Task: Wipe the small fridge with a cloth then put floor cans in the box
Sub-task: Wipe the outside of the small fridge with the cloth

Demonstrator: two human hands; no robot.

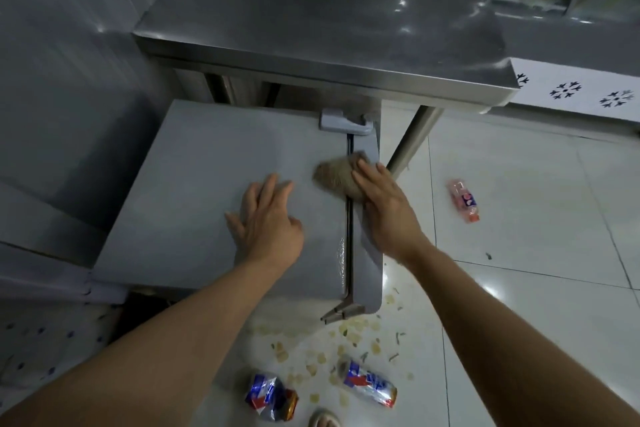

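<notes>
While wiping is underway: right hand (388, 208) presses the brownish cloth (334, 175) onto the small fridge (194, 184) top, right by the door seam, where I'd guess grime collects.
Right fingers: laid fairly flat over the cloth, pushing more than pinching, tbh.
Left hand (268, 218): fingers spread wide and flat on the lid, holding nothing, probably just bracing.
Fridge spot: tucked under the steel table (311, 10), so only the top is easy to reach.
Floor cans: two crushed ones, (272, 397) and (369, 388), near the front corner among crumbs; a third can (464, 200) lies well apart to the right.
Box: not visible, can't tell where it is.
</notes>
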